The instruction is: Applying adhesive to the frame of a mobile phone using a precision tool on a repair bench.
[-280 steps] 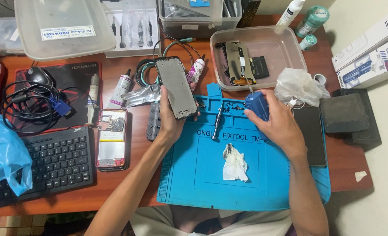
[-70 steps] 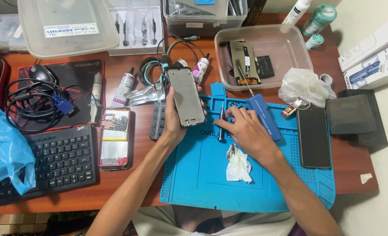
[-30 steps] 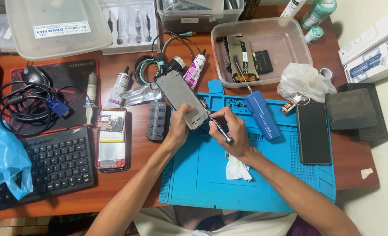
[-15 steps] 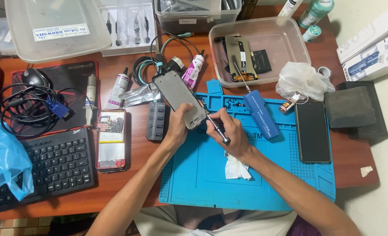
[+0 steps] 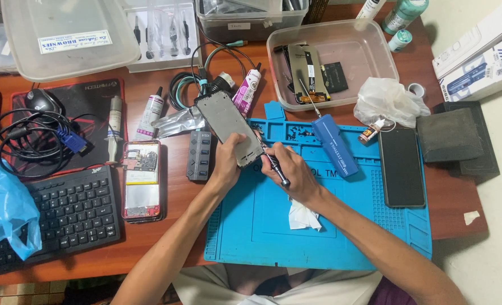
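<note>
Above and to the right of the grip, two long white boxes [image 5: 480,53] with blue panels are seen at the bench [image 5: 451,206] edge; up and to the left, a clear lidded tub [image 5: 64,36] carries a white rectangular label. Just right of the grip, a blue oblong case [image 5: 334,144] is laid on the blue repair mat [image 5: 319,226]. The phone frame [image 5: 228,129] is held tilted over the mat's upper left corner, clasped at its lower end by the closed left hand [image 5: 225,166]. A dark screwdriver [image 5: 275,166] is pinched in the closed right hand [image 5: 296,178], its tip set against the frame's lower edge. A white tissue [image 5: 304,215] is seen just beneath the right hand.
</note>
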